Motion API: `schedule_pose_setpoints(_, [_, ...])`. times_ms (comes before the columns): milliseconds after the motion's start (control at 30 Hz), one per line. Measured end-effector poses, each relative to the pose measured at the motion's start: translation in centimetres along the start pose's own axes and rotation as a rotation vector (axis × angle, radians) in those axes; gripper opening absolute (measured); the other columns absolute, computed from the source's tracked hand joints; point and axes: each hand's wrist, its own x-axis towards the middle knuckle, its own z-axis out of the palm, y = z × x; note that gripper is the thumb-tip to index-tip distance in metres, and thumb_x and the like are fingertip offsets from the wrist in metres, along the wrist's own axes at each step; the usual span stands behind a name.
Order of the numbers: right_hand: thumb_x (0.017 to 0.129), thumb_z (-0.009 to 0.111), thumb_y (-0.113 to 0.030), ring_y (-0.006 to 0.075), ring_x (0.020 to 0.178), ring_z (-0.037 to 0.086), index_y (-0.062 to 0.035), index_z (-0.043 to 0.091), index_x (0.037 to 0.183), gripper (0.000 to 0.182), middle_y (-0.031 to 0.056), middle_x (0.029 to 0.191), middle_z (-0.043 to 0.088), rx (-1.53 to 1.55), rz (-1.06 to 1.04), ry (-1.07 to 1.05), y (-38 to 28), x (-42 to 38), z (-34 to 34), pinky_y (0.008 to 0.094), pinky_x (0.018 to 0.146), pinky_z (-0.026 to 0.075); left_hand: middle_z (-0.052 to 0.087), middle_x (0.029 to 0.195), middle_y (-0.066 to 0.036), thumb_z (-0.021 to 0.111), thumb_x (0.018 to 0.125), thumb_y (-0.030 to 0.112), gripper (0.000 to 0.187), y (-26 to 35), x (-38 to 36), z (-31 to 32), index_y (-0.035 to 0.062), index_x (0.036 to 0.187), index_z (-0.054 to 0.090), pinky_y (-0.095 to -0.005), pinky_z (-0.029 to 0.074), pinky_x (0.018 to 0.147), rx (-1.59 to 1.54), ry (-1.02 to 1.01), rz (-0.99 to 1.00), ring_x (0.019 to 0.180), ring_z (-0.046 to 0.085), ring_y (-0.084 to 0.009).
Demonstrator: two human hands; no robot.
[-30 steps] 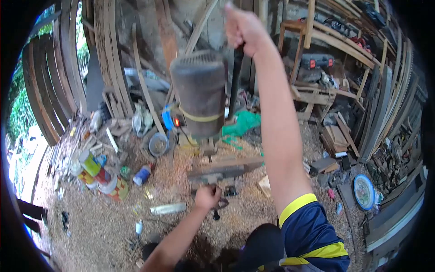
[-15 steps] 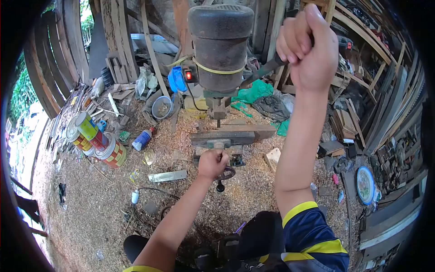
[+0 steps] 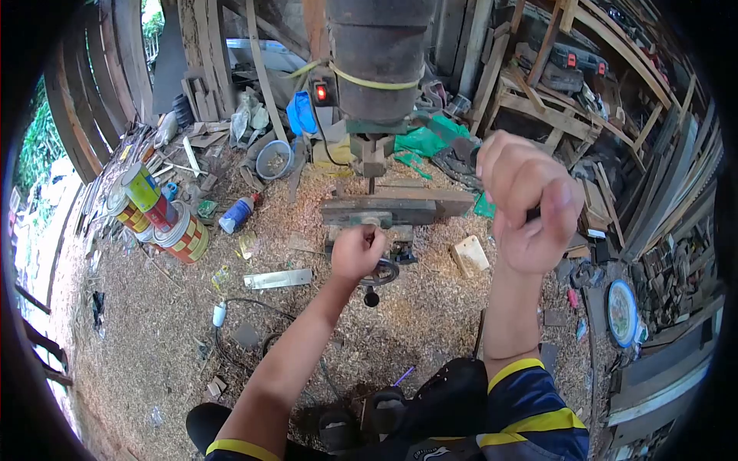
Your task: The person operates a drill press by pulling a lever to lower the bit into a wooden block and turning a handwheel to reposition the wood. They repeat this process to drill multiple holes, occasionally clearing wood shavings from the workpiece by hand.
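Note:
My right hand [image 3: 532, 206] is raised at the right, its fingers wrapped round a dark lever handle of which only a little shows. My left hand [image 3: 359, 252] is closed at the left side of a handwheel [image 3: 392, 269] below the vise, partly hiding the wheel; a black knob [image 3: 371, 296] hangs under it. Above stands a drilling or mortising machine with a dark motor [image 3: 377, 46]. Its bit [image 3: 371, 186] points down at a wooden board [image 3: 455, 203] held behind the dark vise jaw [image 3: 377, 210]. Whether the bit enters the wood is hidden.
Wood chips cover the ground. Paint cans [image 3: 157, 207], a blue bottle [image 3: 237, 215] and a metal strip [image 3: 277, 279] lie left. A wood block [image 3: 470, 256] and a round plate [image 3: 622, 313] are right. A cable [image 3: 261, 302] runs near my feet. A red switch [image 3: 321, 92] glows.
My right hand has come down from high beside the motor, still closed. My left hand stays at the handwheel. The view has tilted slightly downward, so the machine sits higher in it.

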Motion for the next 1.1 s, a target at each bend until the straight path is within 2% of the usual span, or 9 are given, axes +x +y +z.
schedule_pose_setpoints(67, [0.106,0.038,-0.030,0.0199,0.052,0.039,-0.0114,0.039,0.057,0.052,0.0039,0.053,0.041,-0.104,-0.027,-0.074,-0.2,-0.3,-0.3,0.0378,0.060,0.036,0.066,0.067,-0.018,0.066,0.090,0.024,0.026,-0.1,-0.4,0.0,0.0019,0.078,0.073,-0.0420,0.051,0.058,0.028,-0.017,0.025,0.060,0.067,-0.0344])
schedule_pose_setpoints(233, [0.105,0.039,-0.025,0.0196,0.051,0.039,-0.0116,0.038,0.055,0.051,0.0037,0.054,0.040,-0.134,-0.008,-0.014,-0.3,-0.4,0.4,0.0380,0.059,0.036,0.065,0.070,-0.019,0.067,0.090,0.020,0.026,0.0,-0.3,0.1,-0.0007,0.075,0.068,-0.0436,0.050,0.059,0.032,0.104,0.074,0.062,0.065,-0.0362])
schedule_pose_setpoints(467, [0.103,0.051,-0.036,0.0198,0.053,0.042,-0.0111,0.037,0.055,0.056,0.0011,0.056,0.045,-0.234,0.013,0.032,-1.5,-3.0,1.1,0.0385,0.061,0.038,0.059,0.067,-0.020,0.066,0.090,0.014,0.029,0.1,-0.2,0.1,-0.0017,0.068,0.056,-0.0472,0.046,0.058,0.078,0.130,0.150,0.062,0.059,-0.0420])
schedule_pose_setpoints(533, [0.083,0.063,-0.018,0.0269,0.054,0.047,-0.0029,0.044,0.057,0.035,0.0074,0.059,0.045,-0.150,-0.049,-0.031,-1.2,-3.7,0.5,0.0394,0.056,0.037,0.058,0.068,-0.020,0.066,0.090,0.011,0.028,0.2,-0.3,0.2,-0.0020,0.068,0.053,-0.0470,0.046,0.059,0.118,0.159,0.158,0.064,0.058,-0.0426])
schedule_pose_setpoints(600, [0.088,0.066,-0.024,0.0274,0.055,0.048,-0.0043,0.046,0.058,0.042,0.0064,0.059,0.046,-0.150,-0.023,-0.030,-1.4,-4.2,0.6,0.0396,0.057,0.038,0.056,0.069,-0.020,0.064,0.090,0.010,0.026,0.1,-0.3,0.3,-0.0020,0.070,0.053,-0.0466,0.045,0.060,0.113,0.158,0.179,0.064,0.057,-0.0416])
schedule_pose_setpoints(667, [0.104,0.056,-0.045,0.0195,0.054,0.046,-0.0134,0.045,0.057,0.058,-0.0024,0.058,0.048,-0.190,-0.042,-0.052,-1.3,-4.6,0.7,0.0380,0.062,0.041,0.054,0.068,-0.019,0.063,0.091,0.008,0.025,0.1,-0.4,0.3,-0.0018,0.070,0.053,-0.0462,0.045,0.059,0.119,0.179,0.138,0.063,0.056,-0.0409])
schedule_pose_setpoints(867, [0.101,0.055,-0.042,0.0161,0.053,0.048,-0.0161,0.052,0.060,0.048,-0.0043,0.057,0.049,-0.196,-0.099,-0.049,-0.3,-5.9,0.9,0.0364,0.058,0.044,0.047,0.064,-0.017,0.061,0.091,0.006,0.027,0.8,-0.7,-0.1,-0.0027,0.068,0.049,-0.0425,0.041,0.055,0.032,0.275,0.163,0.056,0.049,-0.0360])
schedule_pose_setpoints(1067, [0.086,0.061,-0.027,0.0137,0.051,0.049,-0.0178,0.051,0.060,0.029,-0.0061,0.056,0.048,-0.263,-0.108,-0.034,0.0,-7.4,0.8,0.0341,0.060,0.046,0.040,0.062,-0.013,0.058,0.090,-0.001,0.024,0.4,-0.3,-0.2,-0.0037,0.069,0.046,-0.0376,0.033,0.051,-0.064,0.318,0.167,0.051,0.042,-0.0259])
schedule_pose_setpoints(1100, [0.090,0.058,-0.033,0.0124,0.047,0.043,-0.0190,0.047,0.055,0.039,-0.0067,0.051,0.042,-0.280,-0.119,-0.021,0.1,-7.4,1.2,0.0320,0.058,0.043,0.040,0.061,-0.013,0.058,0.090,-0.001,0.025,0.2,-0.4,-0.2,-0.0037,0.069,0.046,-0.0376,0.033,0.050,-0.073,0.312,0.174,0.051,0.042,-0.0256])
